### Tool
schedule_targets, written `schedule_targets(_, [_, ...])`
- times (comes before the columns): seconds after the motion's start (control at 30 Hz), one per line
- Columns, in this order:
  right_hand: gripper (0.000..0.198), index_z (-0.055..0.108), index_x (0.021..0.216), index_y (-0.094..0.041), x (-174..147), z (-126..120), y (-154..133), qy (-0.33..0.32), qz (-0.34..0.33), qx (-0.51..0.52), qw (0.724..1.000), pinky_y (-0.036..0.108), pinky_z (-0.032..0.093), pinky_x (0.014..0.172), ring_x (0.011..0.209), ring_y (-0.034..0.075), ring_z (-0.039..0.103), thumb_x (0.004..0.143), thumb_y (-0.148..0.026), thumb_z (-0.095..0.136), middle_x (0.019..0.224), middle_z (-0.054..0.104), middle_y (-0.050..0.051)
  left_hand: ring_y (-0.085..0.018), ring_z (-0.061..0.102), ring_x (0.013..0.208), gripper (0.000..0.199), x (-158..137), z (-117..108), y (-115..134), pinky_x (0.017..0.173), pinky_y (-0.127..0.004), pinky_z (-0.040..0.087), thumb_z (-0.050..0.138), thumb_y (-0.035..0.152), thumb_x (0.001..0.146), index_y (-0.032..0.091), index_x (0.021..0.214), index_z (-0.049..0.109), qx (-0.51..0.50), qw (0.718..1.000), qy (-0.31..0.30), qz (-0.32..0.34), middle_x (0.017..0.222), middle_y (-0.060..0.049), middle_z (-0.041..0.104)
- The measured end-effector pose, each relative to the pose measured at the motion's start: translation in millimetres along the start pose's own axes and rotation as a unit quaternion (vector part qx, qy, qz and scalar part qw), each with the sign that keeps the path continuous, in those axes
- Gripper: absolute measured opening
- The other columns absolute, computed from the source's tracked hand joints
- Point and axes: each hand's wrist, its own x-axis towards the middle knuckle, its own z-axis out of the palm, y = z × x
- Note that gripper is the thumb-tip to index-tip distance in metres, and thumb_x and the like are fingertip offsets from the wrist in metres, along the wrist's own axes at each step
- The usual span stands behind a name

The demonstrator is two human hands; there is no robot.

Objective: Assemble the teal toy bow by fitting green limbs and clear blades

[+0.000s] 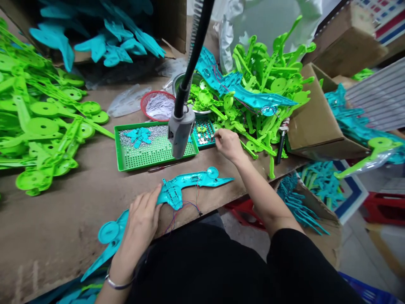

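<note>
A long blue plastic shell with a disc near each end lies across the table's front edge, its ribbed inside facing up. My left hand is laid over its middle, fingers curled around it; the palm hides part of it. Thin red and blue wires with a small black plug trail from the shell. My right hand reaches to the right edge of a small blue tray holding shiny round bits and small green pieces. Its fingertips are pinched together, and what they hold is too small to make out.
A power screwdriver hangs over the green tray of screws and blue pieces. Behind are a red basket and another wired blue shell. Green parts pile up left and right; a cardboard box stands right.
</note>
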Motion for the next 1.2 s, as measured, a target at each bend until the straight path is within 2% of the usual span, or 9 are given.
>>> schedule_targets(0.3, [0.024,0.071,0.092,-0.016,4,12,1,0.038,-0.004,0.007,0.999,0.033,0.048,0.079,0.087,0.024,0.064,0.086,-0.011,0.049,0.091,0.070,0.011,-0.028,0.057,0.106,0.045,1,-1,0,0.088,-0.037,0.046,0.046,0.022,0.100,0.013,0.144,0.044,0.003,1.000,-0.003,0.006,0.118,-0.013,0.066])
schedule_targets(0.5, [0.028,0.075,0.096,-0.016,8,8,3,-0.012,-0.067,-0.005,0.998,0.032,0.050,0.080,0.092,0.023,0.064,0.085,-0.009,0.049,0.098,0.069,0.011,-0.027,0.058,0.109,0.044,3,-5,2,0.089,-0.038,0.047,0.044,0.022,0.101,0.015,0.144,0.044,-0.015,1.000,-0.009,-0.005,0.122,-0.013,0.066])
schedule_targets(0.67, [0.028,0.074,0.090,-0.014,15,3,8,-0.068,-0.113,-0.070,0.989,0.035,0.048,0.077,0.090,0.024,0.062,0.091,-0.012,0.045,0.099,0.070,0.016,-0.027,0.059,0.106,0.048,5,-13,4,0.087,-0.038,0.047,0.045,0.024,0.101,0.016,0.148,0.041,-0.007,1.000,-0.028,-0.009,0.123,-0.011,0.067])
schedule_targets(0.8, [0.023,0.072,0.088,-0.013,22,2,14,-0.064,-0.125,-0.065,0.988,0.037,0.048,0.076,0.089,0.026,0.063,0.087,-0.013,0.050,0.095,0.070,0.017,-0.028,0.059,0.105,0.048,6,-22,8,0.087,-0.038,0.046,0.046,0.026,0.101,0.016,0.148,0.041,0.016,0.999,-0.040,-0.019,0.122,-0.011,0.067])
schedule_targets(0.87, [0.020,0.072,0.084,-0.014,19,-1,8,-0.026,-0.099,-0.011,0.995,0.037,0.050,0.075,0.085,0.025,0.064,0.082,-0.012,0.053,0.090,0.072,0.014,-0.028,0.058,0.104,0.048,6,-25,12,0.086,-0.038,0.046,0.045,0.026,0.101,0.015,0.148,0.042,0.026,0.999,-0.043,-0.021,0.121,-0.011,0.067])
schedule_targets(0.93, [0.017,0.073,0.081,-0.016,6,-5,-7,0.030,-0.042,0.081,0.995,0.035,0.051,0.074,0.079,0.021,0.065,0.079,-0.013,0.057,0.085,0.073,0.010,-0.028,0.058,0.105,0.046,6,-27,15,0.085,-0.038,0.045,0.045,0.024,0.101,0.016,0.147,0.043,0.033,0.998,-0.041,-0.020,0.123,-0.011,0.067])
schedule_targets(1.0, [0.015,0.075,0.081,-0.017,-15,-10,-32,0.058,0.027,0.200,0.978,0.031,0.053,0.070,0.072,0.017,0.066,0.077,-0.018,0.060,0.082,0.075,0.006,-0.027,0.058,0.106,0.046,6,-30,19,0.084,-0.038,0.045,0.045,0.022,0.101,0.016,0.146,0.044,0.040,0.998,-0.038,-0.018,0.127,-0.010,0.066])
schedule_targets(1.1, [0.014,0.077,0.077,-0.017,-54,-12,-74,-0.041,0.086,0.347,0.933,0.026,0.053,0.061,0.063,0.014,0.065,0.073,-0.025,0.066,0.073,0.076,0.003,-0.027,0.057,0.108,0.045,6,-33,22,0.085,-0.038,0.045,0.044,0.019,0.100,0.016,0.146,0.044,0.050,0.998,-0.036,-0.014,0.129,-0.010,0.065])
schedule_targets(1.2, [0.015,0.078,0.075,-0.016,-80,-7,-99,-0.091,0.140,0.390,0.906,0.025,0.051,0.055,0.056,0.013,0.064,0.070,-0.024,0.066,0.067,0.075,0.003,-0.028,0.057,0.108,0.045,6,-35,25,0.085,-0.039,0.045,0.043,0.019,0.100,0.016,0.146,0.044,0.058,0.998,-0.029,-0.011,0.127,-0.011,0.066])
